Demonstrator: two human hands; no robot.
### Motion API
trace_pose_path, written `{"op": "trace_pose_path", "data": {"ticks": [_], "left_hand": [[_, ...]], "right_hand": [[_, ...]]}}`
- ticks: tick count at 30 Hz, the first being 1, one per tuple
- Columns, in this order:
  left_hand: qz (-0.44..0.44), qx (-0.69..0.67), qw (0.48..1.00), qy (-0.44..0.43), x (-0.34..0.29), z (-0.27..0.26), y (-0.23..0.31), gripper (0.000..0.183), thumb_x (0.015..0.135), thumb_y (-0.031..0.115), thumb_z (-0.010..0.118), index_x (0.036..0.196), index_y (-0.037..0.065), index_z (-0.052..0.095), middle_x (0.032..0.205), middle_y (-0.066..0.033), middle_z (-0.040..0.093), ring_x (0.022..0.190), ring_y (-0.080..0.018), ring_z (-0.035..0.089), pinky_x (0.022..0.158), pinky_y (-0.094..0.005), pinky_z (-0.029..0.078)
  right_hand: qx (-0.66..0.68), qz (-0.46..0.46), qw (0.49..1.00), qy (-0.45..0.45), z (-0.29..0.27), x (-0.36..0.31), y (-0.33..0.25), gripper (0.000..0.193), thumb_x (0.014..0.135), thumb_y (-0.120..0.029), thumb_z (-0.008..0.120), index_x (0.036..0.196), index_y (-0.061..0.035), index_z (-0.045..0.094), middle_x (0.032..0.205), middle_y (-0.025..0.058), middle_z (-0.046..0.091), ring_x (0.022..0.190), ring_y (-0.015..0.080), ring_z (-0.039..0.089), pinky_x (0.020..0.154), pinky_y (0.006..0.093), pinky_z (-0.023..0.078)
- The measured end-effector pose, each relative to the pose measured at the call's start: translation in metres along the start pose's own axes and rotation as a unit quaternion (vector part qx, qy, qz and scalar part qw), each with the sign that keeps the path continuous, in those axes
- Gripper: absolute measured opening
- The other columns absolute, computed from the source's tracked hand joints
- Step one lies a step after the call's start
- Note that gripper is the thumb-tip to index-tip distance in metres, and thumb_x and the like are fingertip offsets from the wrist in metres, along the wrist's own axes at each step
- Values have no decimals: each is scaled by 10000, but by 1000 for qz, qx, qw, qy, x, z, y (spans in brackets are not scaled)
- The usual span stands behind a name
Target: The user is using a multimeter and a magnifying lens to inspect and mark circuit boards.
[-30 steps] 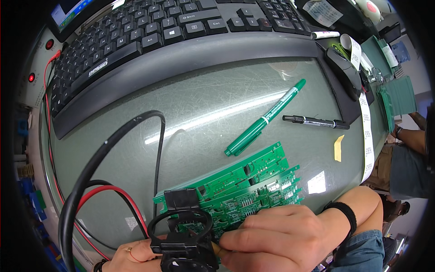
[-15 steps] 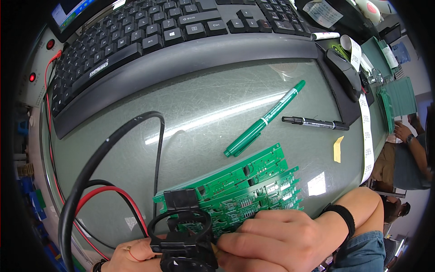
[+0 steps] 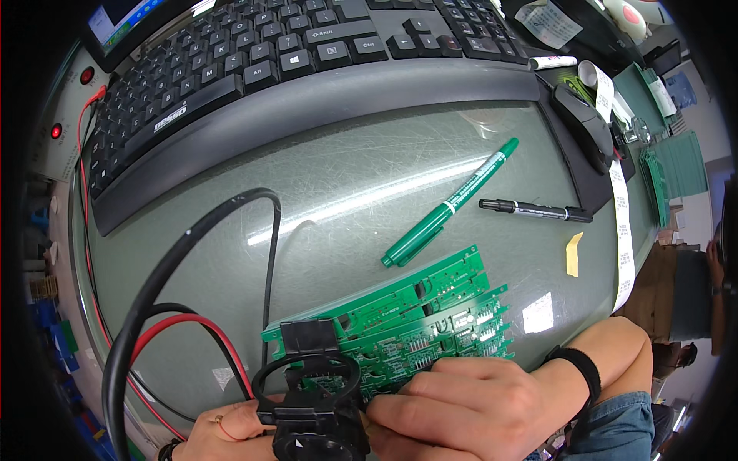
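Green circuit boards (image 3: 419,349) lie fanned at the near middle of the table, with small parts on the nearest one. My right hand (image 3: 453,407) is closed at their near edge, its fingers bent and pressed together. Its fingertips are hidden, so what they grip cannot be made out. Further left, my left hand (image 3: 231,426) reaches in from the lower edge, and its fingers disappear behind a black ring-shaped fixture (image 3: 315,396). That fixture also covers the left end of the boards.
A black keyboard (image 3: 323,84) spans the far side, with a mouse (image 3: 582,123) to its right. Beyond the boards lie a green marker (image 3: 453,201), a black marker (image 3: 534,210) and a yellow paper strip (image 3: 572,254). A thick black cable (image 3: 146,296) arches at left. Another person (image 3: 692,284) is at far right.
My hands and the boards look almost unmoved. At far right, the other person's hand and forearm have shifted away from the green boards there.
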State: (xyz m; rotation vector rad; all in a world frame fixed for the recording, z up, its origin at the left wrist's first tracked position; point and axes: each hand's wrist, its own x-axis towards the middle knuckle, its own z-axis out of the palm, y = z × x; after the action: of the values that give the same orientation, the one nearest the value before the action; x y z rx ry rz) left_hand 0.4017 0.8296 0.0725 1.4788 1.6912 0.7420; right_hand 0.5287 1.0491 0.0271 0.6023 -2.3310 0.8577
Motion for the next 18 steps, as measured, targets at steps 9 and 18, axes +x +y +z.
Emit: {"op": "trace_pose_path", "data": {"ticks": [9, 18], "left_hand": [[50, 19, 997, 57, -7, 15, -15, 552, 833, 453, 423, 1080, 24, 669, 1026, -174, 636, 959, -375, 589, 876, -457, 436], [1, -47, 998, 34, 5, 3, -21, 479, 877, 407, 455, 1104, 33, 651, 1057, -137, 641, 957, -313, 596, 868, -451, 438]], "right_hand": [[16, -2, 1000, -1, 3, -1, 4, 143, 705, -96, 659, 754, -27, 544, 858, 125, 596, 640, 204, 587, 500, 289, 461], [24, 21, 999, -11, 4, -2, 8, 137, 708, -84, 659, 755, -31, 542, 843, 110, 589, 616, 189, 578, 474, 268, 446]]}}
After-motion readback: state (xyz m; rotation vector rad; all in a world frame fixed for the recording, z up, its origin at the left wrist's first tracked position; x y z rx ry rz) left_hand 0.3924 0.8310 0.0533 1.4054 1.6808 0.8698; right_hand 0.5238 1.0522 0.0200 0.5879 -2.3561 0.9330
